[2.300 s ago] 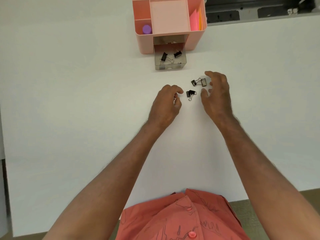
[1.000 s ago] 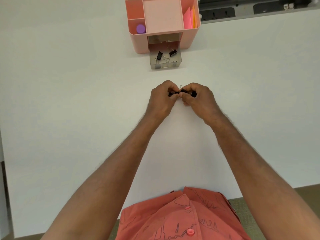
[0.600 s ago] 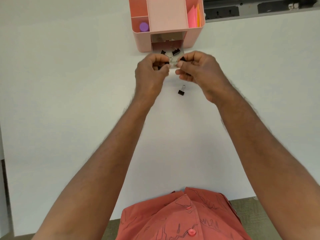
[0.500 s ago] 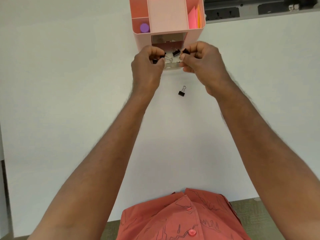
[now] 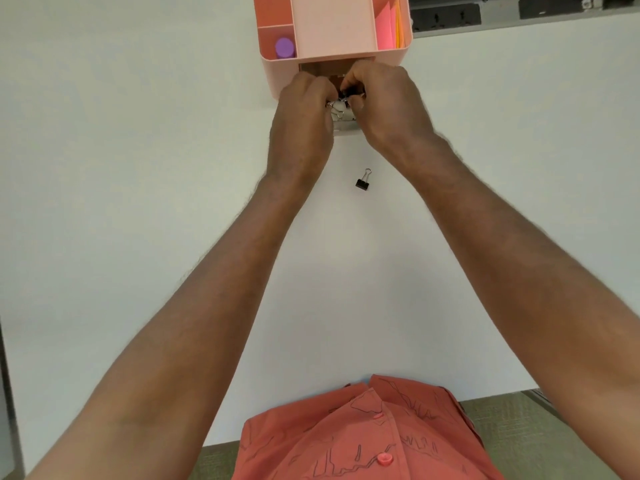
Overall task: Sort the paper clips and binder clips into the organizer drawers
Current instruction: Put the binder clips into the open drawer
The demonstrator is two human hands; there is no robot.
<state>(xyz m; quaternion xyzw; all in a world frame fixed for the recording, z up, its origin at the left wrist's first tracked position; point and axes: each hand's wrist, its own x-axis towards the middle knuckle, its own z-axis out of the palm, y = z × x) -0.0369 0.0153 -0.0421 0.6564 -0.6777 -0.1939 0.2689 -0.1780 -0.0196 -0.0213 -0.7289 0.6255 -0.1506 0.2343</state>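
A pink desk organizer (image 5: 394, 62) stands at the far middle of the white table, its small clear drawer (image 5: 346, 126) pulled out toward me. Both hands hover over the drawer and hide most of it. My left hand (image 5: 301, 123) has its fingers closed around a binder clip whose wire loops (image 5: 335, 110) show at the fingertips. My right hand (image 5: 384, 102) pinches black binder clips (image 5: 349, 93) just above the drawer. One black binder clip (image 5: 363, 181) lies alone on the table, nearer to me than the drawer.
The organizer's top compartments hold a purple cap (image 5: 284, 48) and pink and orange sticky notes (image 5: 389, 26). A grey power strip (image 5: 446, 15) runs behind the table's far edge. My orange shirt (image 5: 363, 434) is at the near edge.
Both hands picked up binder clips from the middle of the table and carried them away from me to the open drawer. One clip stayed behind on the table.
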